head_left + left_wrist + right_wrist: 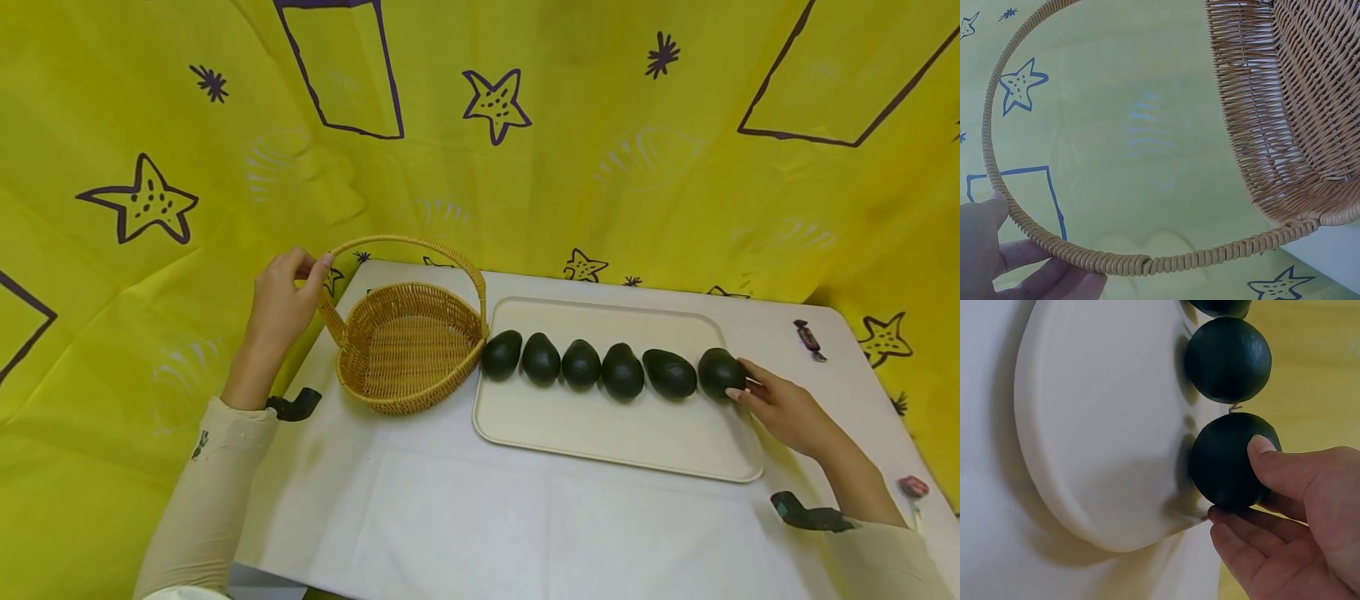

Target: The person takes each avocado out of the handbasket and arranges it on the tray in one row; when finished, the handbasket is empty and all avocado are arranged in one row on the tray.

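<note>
A wicker basket [405, 350] stands on the white table [465, 517], just left of a cream tray [600, 425], its wall almost touching the tray's left edge. Nothing shows inside the basket. Its handle [420, 246] arches upright across it, from the near-left rim to the rim beside the tray.

The tray holds six dark green avocados in one row along its far half, running left to right away from the basket. The first avocado [501, 354] lies next to the basket; the sixth avocado [722, 372] lies at the tray's right end, farthest from the basket. The fifth [669, 373] lies with its long axis along the row; the others look rounder from above, and I cannot tell their axes.

The left hand [283, 304] pinches the handle low on its left side, thumb on top and fingers [1047, 278] curled beneath. The right hand [780, 408] grips the sixth avocado from the right, thumb [1272, 462] over its top and fingers under its side; the avocado rests on the tray.

Two wrapped sweets lie on the table right of the tray: one [810, 337] at the far edge, one [913, 487] near the right wrist.
</note>
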`<state>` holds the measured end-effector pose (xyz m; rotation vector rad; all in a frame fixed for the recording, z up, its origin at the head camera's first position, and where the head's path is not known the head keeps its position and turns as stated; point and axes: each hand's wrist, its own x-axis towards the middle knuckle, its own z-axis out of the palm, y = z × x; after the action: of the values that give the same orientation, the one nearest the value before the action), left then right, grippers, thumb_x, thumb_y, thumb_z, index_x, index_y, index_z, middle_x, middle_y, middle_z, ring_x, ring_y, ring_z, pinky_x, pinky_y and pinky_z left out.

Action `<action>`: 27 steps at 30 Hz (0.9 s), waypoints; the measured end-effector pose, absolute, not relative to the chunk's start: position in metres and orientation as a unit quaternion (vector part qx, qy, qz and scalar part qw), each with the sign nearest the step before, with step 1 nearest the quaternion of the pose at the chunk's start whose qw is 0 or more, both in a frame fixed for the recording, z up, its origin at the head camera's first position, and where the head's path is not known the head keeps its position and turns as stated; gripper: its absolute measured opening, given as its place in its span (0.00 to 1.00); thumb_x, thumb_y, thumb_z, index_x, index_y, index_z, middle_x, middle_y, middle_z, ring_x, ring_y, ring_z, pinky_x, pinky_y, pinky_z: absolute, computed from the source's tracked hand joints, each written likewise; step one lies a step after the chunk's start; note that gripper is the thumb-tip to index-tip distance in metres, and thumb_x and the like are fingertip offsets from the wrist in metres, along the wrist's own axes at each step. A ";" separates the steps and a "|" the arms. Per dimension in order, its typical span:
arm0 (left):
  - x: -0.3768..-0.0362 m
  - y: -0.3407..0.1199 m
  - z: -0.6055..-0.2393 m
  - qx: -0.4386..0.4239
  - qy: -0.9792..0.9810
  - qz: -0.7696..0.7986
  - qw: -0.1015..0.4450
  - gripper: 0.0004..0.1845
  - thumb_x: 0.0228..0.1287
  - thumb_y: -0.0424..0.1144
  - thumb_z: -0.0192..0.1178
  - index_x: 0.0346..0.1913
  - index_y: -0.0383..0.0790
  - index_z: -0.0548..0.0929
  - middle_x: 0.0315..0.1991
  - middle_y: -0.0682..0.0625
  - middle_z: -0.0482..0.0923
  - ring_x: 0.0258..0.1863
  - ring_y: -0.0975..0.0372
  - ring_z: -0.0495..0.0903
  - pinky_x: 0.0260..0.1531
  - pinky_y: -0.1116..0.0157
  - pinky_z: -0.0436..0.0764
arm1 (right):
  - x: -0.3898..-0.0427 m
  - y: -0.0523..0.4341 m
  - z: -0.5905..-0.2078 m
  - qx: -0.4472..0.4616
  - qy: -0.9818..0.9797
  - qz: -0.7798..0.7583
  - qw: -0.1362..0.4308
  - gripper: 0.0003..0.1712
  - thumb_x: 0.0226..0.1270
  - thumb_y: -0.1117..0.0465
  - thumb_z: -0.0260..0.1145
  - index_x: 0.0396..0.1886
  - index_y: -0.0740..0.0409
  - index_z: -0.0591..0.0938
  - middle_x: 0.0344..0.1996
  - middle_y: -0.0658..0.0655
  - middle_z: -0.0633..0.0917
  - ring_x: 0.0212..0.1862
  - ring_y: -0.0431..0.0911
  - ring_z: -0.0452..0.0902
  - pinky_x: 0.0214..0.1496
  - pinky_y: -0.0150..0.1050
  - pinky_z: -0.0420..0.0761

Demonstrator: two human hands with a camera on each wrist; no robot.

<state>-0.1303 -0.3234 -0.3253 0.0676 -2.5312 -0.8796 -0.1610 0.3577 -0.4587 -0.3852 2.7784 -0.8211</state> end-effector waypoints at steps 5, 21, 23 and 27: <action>-0.131 -0.323 -0.326 0.023 -0.918 -0.321 0.232 0.27 0.82 0.58 0.54 0.44 0.32 0.81 0.48 0.32 0.81 0.54 0.40 0.79 0.59 0.39 0.75 | -0.162 0.356 -0.457 -0.136 0.943 -0.280 0.118 0.43 0.85 0.51 0.58 0.80 0.78 0.53 0.68 0.89 0.64 0.67 0.83 0.66 0.62 0.77 0.69; -0.131 -0.323 -0.326 0.021 -0.918 -0.320 0.234 0.27 0.82 0.57 0.54 0.45 0.31 0.81 0.48 0.32 0.81 0.53 0.40 0.79 0.57 0.40 0.76 | -0.160 0.352 -0.457 -0.134 0.935 -0.299 0.139 0.45 0.85 0.51 0.59 0.82 0.75 0.50 0.72 0.88 0.60 0.70 0.82 0.63 0.64 0.77 0.67; -0.131 -0.323 -0.326 0.022 -0.918 -0.321 0.233 0.27 0.82 0.57 0.54 0.45 0.31 0.81 0.48 0.32 0.81 0.53 0.40 0.79 0.57 0.40 0.76 | -0.160 0.352 -0.456 -0.137 0.934 -0.300 0.140 0.44 0.85 0.51 0.59 0.82 0.74 0.51 0.73 0.87 0.60 0.70 0.81 0.63 0.64 0.76 0.68; -0.131 -0.323 -0.326 0.024 -0.918 -0.320 0.231 0.27 0.82 0.58 0.54 0.46 0.32 0.81 0.48 0.32 0.81 0.53 0.40 0.79 0.58 0.40 0.75 | -0.158 0.350 -0.455 -0.141 0.934 -0.297 0.139 0.44 0.84 0.51 0.60 0.82 0.73 0.52 0.73 0.86 0.61 0.70 0.80 0.65 0.63 0.74 0.70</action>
<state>-0.1307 -0.3233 -0.3264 0.0648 -2.5253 -0.8810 -0.1581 0.3503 -0.4552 -0.4086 2.7000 -0.8591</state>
